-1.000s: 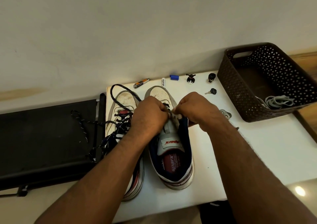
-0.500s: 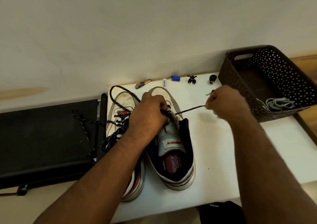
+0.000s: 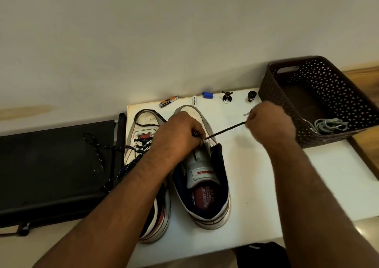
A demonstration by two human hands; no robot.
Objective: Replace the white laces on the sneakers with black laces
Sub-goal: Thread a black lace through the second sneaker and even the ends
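You are threading a black lace [image 3: 225, 130] through the right sneaker [image 3: 203, 177] on the white table [image 3: 256, 185]. Your right hand [image 3: 269, 125] has its fingers curled round the lace, drawn taut up and to the right of the shoe. Your left hand [image 3: 178, 135] grips the eyelet area, fingers bent over the tongue. Next, probably feed the lace tip into the opposite eyelet. The left sneaker [image 3: 143, 144] already carries black lacing
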